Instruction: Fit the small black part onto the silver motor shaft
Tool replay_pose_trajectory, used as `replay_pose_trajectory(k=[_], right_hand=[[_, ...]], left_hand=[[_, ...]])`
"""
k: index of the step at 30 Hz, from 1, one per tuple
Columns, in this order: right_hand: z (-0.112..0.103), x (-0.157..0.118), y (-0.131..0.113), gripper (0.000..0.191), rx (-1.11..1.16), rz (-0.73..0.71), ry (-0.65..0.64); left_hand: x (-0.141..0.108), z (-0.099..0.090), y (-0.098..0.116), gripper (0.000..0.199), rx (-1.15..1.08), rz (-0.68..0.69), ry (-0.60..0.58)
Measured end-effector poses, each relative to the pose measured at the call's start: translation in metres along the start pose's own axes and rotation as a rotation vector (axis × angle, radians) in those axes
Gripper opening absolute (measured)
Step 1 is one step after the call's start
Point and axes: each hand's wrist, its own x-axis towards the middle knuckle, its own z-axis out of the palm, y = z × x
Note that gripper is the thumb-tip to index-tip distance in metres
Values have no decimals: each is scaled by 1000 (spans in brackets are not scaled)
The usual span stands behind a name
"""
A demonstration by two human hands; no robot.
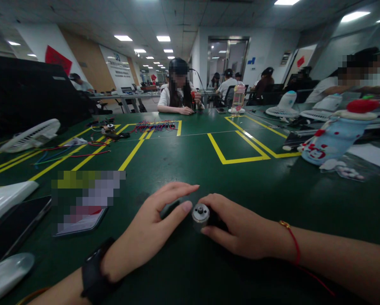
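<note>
A small cylindrical metal motor (200, 214) stands upright on the green table, its round face with a short shaft pointing up. My right hand (237, 226) is closed around its right side, thumb in front and fingers behind. Just left of the motor is my left hand (158, 216), its thumb and fingers apart and nothing between them. The left thumb tip comes close to the motor's rim; whether it touches I cannot tell. On my left wrist sits a black watch (97, 269), and a red string bracelet (293, 241) circles the right one.
To the left lie a phone (82, 222), a white mouse (8, 271) and loose wires (72, 153). A bundle of coloured wires (155, 126) rests farther back. At right stand a blue cup (336, 135) and white fans (282, 106). A person (179, 91) sits across the table (183, 161).
</note>
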Motion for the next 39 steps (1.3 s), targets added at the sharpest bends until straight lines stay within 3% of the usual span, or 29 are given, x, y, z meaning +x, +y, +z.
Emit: replay_pose_trajectory(k=[5, 8, 13, 16, 27, 33, 39], right_hand=[[-3, 0, 0, 34, 17, -10, -21], [-3, -1, 0, 34, 14, -3, -30], [-3, -2, 0, 34, 14, 4, -18], [-2, -1, 0, 34, 26, 2, -10], [-1, -1, 0, 34, 19, 14, -7], [-2, -1, -1, 34, 18, 8, -12], [0, -1, 0, 35, 30, -1, 3]], left_hand=[[1, -6, -18, 20, -229, -237, 36], [4, -9, -29, 18, -278, -256, 16], [9, -11, -42, 13, -547, -326, 142], [9, -12, -42, 12, -618, -352, 158], [9, -14, -40, 18, -391, -301, 113], [6, -13, -30, 18, -20, -99, -29], [1, -11, -16, 22, -72, -58, -84]])
